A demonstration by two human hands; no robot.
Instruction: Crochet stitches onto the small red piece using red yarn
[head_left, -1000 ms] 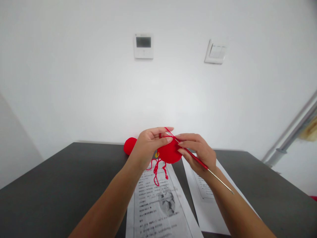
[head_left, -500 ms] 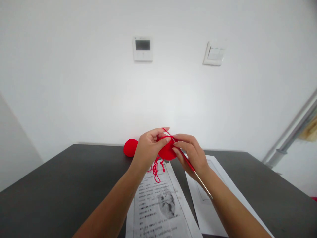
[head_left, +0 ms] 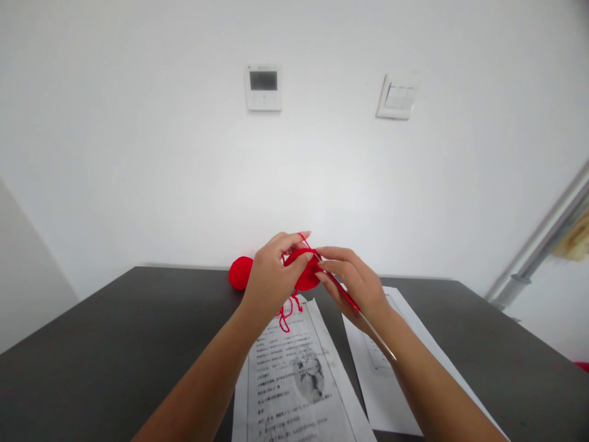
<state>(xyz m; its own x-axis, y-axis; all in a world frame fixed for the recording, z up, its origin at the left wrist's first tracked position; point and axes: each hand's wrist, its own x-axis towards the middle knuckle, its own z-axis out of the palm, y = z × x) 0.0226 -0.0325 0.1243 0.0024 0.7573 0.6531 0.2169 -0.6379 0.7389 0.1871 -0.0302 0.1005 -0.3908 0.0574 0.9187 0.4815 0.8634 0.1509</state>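
Observation:
My left hand [head_left: 276, 265] pinches a small red crochet piece [head_left: 307, 280] between thumb and fingers. Red yarn runs over its raised index finger. In my right hand [head_left: 354, 279] is a crochet hook [head_left: 343, 293] with a red grip and bare metal ends; its tip meets the upper edge of the piece, partly hidden by the fingers. Loose strands of red yarn [head_left: 284, 322] dangle below the piece, over a printed sheet. Behind my left hand, a ball of red yarn [head_left: 240, 273] rests near the table's back edge, partly covered by that hand.
A printed sheet with a dark picture [head_left: 294, 380] lies under my forearms on the dark table [head_left: 92, 362]. A second white sheet [head_left: 391, 399] lies to its right. The white wall behind carries a panel with a screen [head_left: 264, 89] and a switch plate [head_left: 397, 98].
Both hands have shifted slightly left and up together with the crochet piece. The dangling yarn has swung a little to the left. Each hand keeps its hold.

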